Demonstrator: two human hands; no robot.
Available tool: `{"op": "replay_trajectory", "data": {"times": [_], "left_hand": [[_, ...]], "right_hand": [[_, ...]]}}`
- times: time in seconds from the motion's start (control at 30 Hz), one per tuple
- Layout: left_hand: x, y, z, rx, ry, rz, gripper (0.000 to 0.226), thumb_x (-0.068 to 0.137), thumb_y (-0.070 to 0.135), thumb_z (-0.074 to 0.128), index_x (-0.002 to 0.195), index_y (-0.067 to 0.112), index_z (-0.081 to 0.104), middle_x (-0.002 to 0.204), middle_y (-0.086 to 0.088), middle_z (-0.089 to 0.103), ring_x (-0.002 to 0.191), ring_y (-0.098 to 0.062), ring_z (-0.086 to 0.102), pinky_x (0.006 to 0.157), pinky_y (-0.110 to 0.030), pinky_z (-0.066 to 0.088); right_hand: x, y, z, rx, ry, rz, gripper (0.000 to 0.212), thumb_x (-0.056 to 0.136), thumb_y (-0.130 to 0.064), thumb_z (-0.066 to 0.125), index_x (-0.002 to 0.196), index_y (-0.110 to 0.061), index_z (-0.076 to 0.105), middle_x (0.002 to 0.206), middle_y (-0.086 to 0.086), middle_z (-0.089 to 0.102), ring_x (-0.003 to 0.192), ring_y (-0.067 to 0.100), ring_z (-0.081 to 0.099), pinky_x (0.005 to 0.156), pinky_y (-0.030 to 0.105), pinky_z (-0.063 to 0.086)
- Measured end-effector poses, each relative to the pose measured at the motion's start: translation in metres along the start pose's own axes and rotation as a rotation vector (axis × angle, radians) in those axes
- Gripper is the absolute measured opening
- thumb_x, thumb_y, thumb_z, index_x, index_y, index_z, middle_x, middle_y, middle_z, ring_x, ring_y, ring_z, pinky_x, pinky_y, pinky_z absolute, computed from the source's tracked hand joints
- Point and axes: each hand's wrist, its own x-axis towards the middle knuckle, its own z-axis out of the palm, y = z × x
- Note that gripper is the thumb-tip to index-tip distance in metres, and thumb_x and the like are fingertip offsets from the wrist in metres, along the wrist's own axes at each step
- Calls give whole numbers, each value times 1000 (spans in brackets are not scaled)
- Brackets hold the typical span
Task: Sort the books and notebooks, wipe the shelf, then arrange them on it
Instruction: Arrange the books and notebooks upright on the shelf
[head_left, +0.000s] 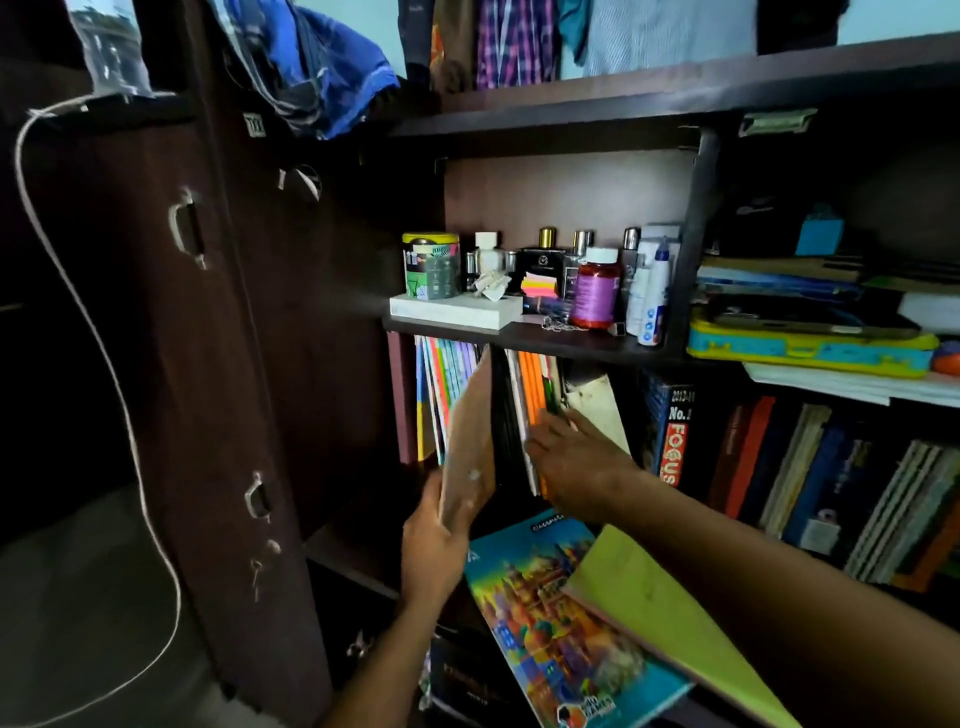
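— Nearest the lens, what lies there?

— A lime-green notebook (670, 618), lying over a picture-cover notebook (550, 623) with a painted town on it, both flat and jutting out from the lower part of the cupboard.

— And from the left?

— A dark cupboard door (182, 364) stands open with a white cord (78, 322) looping down it. Next, the left hand (434, 545) grips the bottom edge of a brown-covered notebook (470, 441), fingers curled round it, the book upright and tipped slightly out from a row of thin coloured notebooks (447, 384) on the book shelf (519, 340).

— The right hand?

— The right hand (576, 462) reaches into the same compartment, fingers fairly straight and spread, touching the orange-spined notebooks (532, 395) — pressing or parting them, not clasping one. Just right of it leans a worn white book (597, 410), then a thick "Focus" volume (672, 431) and a slanted row of larger books (831, 478).

— Which step is this?

— Sorting, by the look of it; the shelf is full and no cloth is visible, so wiping seems not yet begun.

— What does the next move call for?

— Probably steadying the orange row while the brown notebook is drawn clear, so the neighbours do not topple.

— Above?

— Perfume bottles (545, 254), a purple-labelled jar (595, 291) and a patterned tin (431, 265).
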Motion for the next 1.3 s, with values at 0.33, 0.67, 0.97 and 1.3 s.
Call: {"op": "replay_trajectory", "data": {"times": [0.33,0.67,0.97,1.3], "left_hand": [[10,-22,8,-40,-32,-112,46,102,46,48,141,23,56,120,-3,69,115,-27,61,95,-45,52],[-39,39,-3,-339,233,-324,52,98,43,61,129,1,60,119,-14,67,115,-29,62,91,-38,48],[-140,93,45,-511,-367,-599,13,94,7,69,107,9,67,98,-3,79,85,-18,75,78,-35,60],[-119,120,23,-543,-312,-340,93,85,10,81,151,39,23,158,0,42,132,-17,54,106,-48,50]], "right_hand": [[-6,-1,20,71,234,26,45,90,-32,53,132,-16,54,134,11,52,117,32,49,94,45,40],[-180,23,107,547,-320,819,98,80,-92,32,149,-23,38,158,6,35,143,32,35,111,48,30],[-198,42,69,1470,-42,768,21,103,-28,58,114,-12,67,105,9,74,76,15,67,63,20,55],[-207,19,-5,1927,234,508,20,96,-28,65,110,-32,52,95,2,74,84,23,75,70,38,61]]}}
